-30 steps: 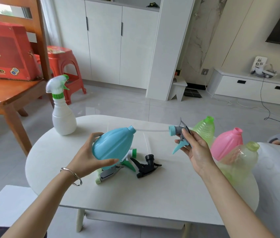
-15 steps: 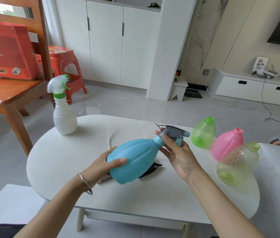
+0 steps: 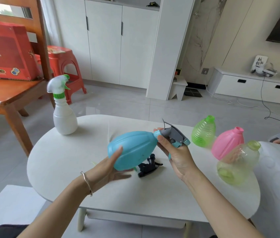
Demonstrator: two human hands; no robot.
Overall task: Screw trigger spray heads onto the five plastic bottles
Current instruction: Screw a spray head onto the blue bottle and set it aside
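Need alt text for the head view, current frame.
Two bare hands hold a tilted round blue plastic bottle over a white oval table: left hand cradling it, right hand at its grey trigger spray head.

Bright even daylight, soft shadows, wide-angle edge bending, slight motion blur.

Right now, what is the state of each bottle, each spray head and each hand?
white bottle: upright, head on.
blue bottle: held sideways by left hand.
grey spray head: at blue bottle's neck, gripped by right hand.
green bottle, pink bottle, clear yellowish bottle: no heads.
black spray head: loose on table.
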